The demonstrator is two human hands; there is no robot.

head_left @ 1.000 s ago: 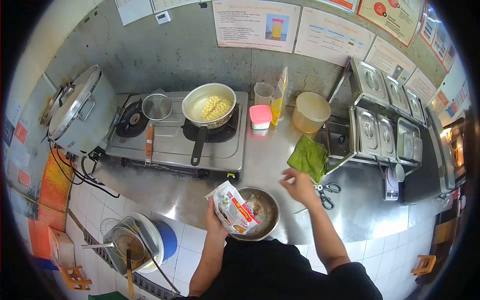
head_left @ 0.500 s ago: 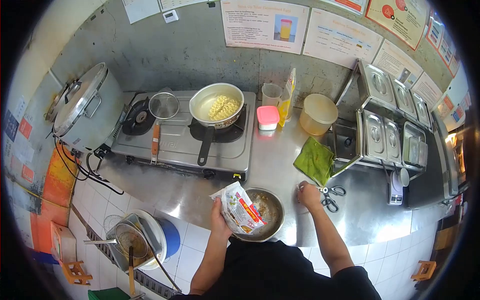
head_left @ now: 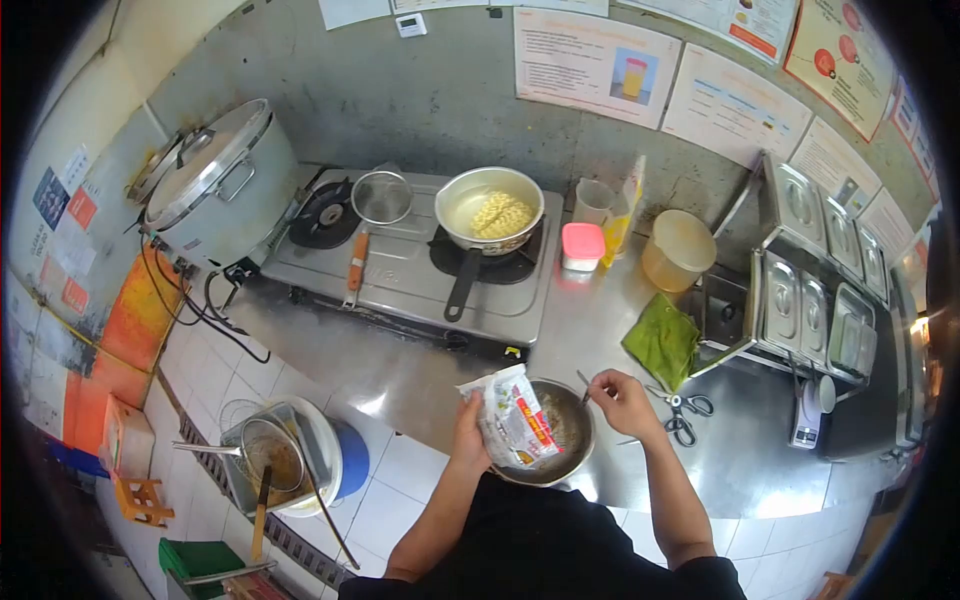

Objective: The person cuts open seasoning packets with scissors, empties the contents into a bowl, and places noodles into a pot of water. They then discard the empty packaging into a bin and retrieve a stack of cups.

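My left hand [head_left: 470,432] is closed around the edge of a white plastic packet [head_left: 520,420] with a red printed label. The packet leans over the left side of a round steel bowl [head_left: 577,440], which has brownish residue inside and sits at the counter's front edge. Fingers pinched, my right hand [head_left: 622,400] holds a thin metal utensil [head_left: 584,382] by the bowl's right rim; its exact kind is unclear. Black-handled scissors [head_left: 682,418] lie to the right of that hand, near a green cloth [head_left: 662,340].
A saucepan [head_left: 460,215] with a noodle block [head_left: 502,215] stands on the gas stove [head_left: 400,270], beside a strainer [head_left: 382,198]. Behind are a pink-lidded tub [head_left: 582,245] and a cloudy container [head_left: 680,250]. Lidded steel pans [head_left: 795,300] stand right; a bucket [head_left: 350,460] is on the floor.
My right hand has moved left from beside the scissors to the bowl's rim, with the thin utensil now visible in it. The packet stays over the bowl. The camera view has shifted.
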